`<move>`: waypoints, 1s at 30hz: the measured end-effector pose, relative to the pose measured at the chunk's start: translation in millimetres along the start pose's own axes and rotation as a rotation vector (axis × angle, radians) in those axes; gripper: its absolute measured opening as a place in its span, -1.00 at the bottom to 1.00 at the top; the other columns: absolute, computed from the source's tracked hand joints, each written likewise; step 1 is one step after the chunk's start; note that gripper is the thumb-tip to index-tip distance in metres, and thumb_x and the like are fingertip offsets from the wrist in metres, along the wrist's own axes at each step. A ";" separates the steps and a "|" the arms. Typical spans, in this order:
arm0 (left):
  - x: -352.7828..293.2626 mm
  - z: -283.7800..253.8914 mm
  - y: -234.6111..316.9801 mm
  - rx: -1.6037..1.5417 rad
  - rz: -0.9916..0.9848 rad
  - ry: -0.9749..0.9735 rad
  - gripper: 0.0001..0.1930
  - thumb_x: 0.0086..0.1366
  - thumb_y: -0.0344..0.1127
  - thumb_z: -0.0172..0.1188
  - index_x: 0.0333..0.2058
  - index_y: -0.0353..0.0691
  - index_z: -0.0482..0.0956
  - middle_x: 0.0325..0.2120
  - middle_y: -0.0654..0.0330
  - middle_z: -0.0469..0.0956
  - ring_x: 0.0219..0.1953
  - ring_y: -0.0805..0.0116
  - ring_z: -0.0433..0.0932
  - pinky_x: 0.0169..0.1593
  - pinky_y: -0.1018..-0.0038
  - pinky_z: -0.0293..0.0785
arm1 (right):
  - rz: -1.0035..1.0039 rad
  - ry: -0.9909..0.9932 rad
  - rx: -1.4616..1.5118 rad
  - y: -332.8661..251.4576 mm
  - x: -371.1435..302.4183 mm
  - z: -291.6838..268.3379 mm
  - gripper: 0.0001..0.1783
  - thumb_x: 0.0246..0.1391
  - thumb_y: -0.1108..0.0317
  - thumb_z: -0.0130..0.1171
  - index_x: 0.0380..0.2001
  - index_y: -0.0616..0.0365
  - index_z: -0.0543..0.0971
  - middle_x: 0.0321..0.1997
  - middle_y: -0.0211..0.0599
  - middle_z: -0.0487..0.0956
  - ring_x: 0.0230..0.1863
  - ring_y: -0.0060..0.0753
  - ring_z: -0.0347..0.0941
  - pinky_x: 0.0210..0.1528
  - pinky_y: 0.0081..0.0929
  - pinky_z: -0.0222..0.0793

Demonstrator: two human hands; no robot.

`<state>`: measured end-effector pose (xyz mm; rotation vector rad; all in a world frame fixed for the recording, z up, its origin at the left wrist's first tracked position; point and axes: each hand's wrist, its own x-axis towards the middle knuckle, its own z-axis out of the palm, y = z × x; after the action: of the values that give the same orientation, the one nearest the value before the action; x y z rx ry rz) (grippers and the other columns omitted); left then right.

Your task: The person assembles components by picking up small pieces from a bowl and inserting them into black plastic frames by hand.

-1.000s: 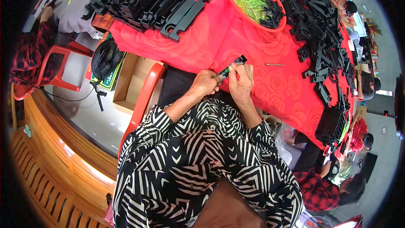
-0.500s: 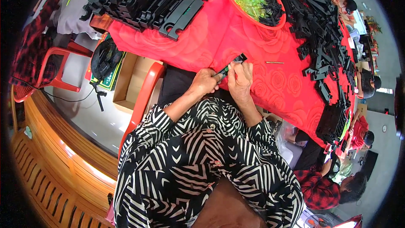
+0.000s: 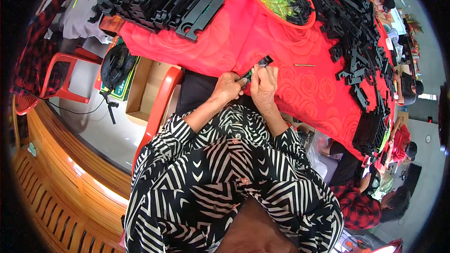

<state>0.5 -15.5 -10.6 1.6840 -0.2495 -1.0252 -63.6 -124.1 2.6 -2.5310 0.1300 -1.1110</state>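
Observation:
Close to the front edge of the red-clothed table [image 3: 290, 51], both hands hold a slim black plastic part [image 3: 266, 60]. My left hand [image 3: 228, 87] is closed around its near end. The fingers of my right hand [image 3: 264, 85] are bent and pressed against its middle. The part's far end, a wider black block, sticks out past my right fingers toward the table. Its covered middle cannot be made out. A thin brownish rod [image 3: 304, 65] lies on the cloth to the right of my hands.
A red bowl [image 3: 304, 26] of yellow-green and black small pieces stands at the far side. Long black plastic bars [image 3: 202, 14] are stacked at far left. Loose black parts [image 3: 358, 68] heap along the right. A red chair [image 3: 161, 100] is at left; other people sit at right.
The black part and my right hand have shifted slightly left. Both hands keep hold of the part, and its far end appears turned a little.

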 end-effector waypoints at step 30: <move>1.7 -5.9 -5.2 -0.214 -0.029 -0.222 -0.74 0.27 -0.29 -0.14 -0.42 -0.36 0.46 -0.65 0.25 0.43 -0.66 0.53 0.36 -0.58 0.64 0.28 | 0.225 0.265 -0.017 118.4 166.5 -50.8 -0.77 -0.14 0.41 0.14 -0.32 0.18 0.49 -0.48 -0.23 0.46 -0.43 -0.34 0.39 -0.33 -0.42 0.32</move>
<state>4.1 -10.5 -15.8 1.3861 -0.2505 -1.2181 21.1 -287.2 105.3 -2.3015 0.4821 -1.3480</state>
